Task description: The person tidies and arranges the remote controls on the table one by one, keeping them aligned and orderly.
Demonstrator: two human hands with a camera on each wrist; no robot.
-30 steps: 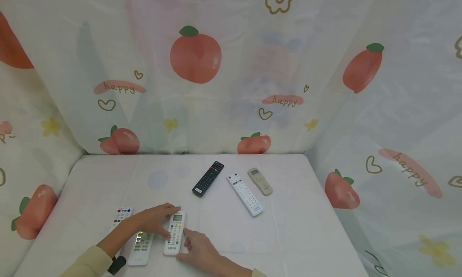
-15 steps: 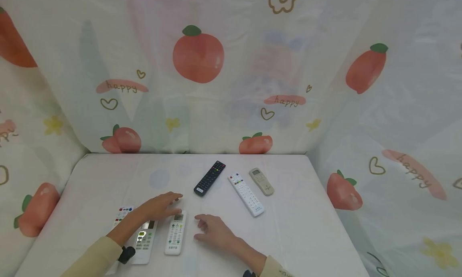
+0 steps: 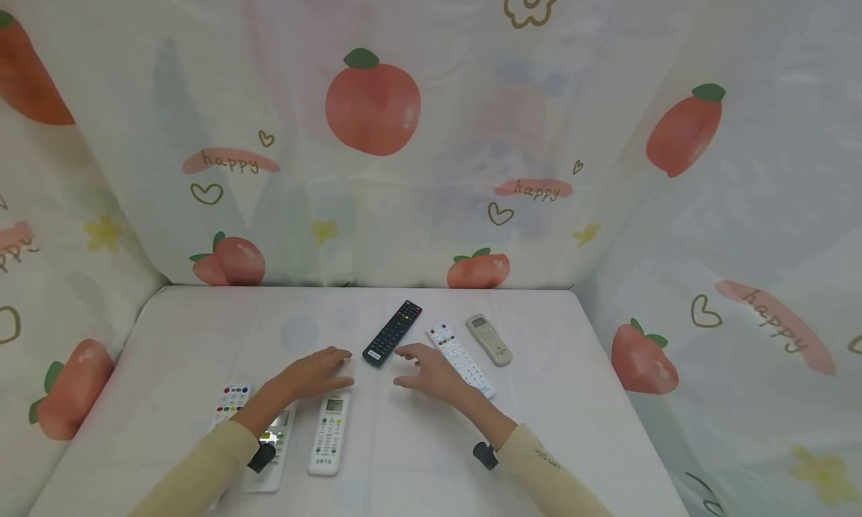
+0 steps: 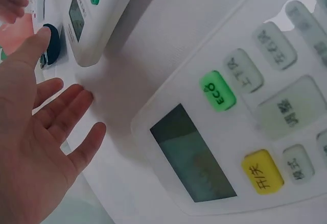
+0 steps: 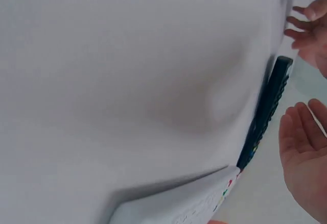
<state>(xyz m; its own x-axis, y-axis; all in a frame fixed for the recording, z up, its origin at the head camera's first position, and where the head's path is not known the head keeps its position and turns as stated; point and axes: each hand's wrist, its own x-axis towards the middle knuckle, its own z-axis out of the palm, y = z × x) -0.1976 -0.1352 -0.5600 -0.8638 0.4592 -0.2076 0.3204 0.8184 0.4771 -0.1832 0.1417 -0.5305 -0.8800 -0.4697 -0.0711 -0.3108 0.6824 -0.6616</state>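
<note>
Flanking the black remote (image 3: pixel 392 333), both hands seemingly empty, fingers spread; wrist views confirm.

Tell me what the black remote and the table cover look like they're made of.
The black remote looks like hard molded plastic with a matte finish: a rigid slab with straight edges and little glare. Its coloured buttons are probably rubber, though too small to tell. The table cover looks like thin white cloth or plastic sheeting, given its soft creases and faint sheen.
</note>
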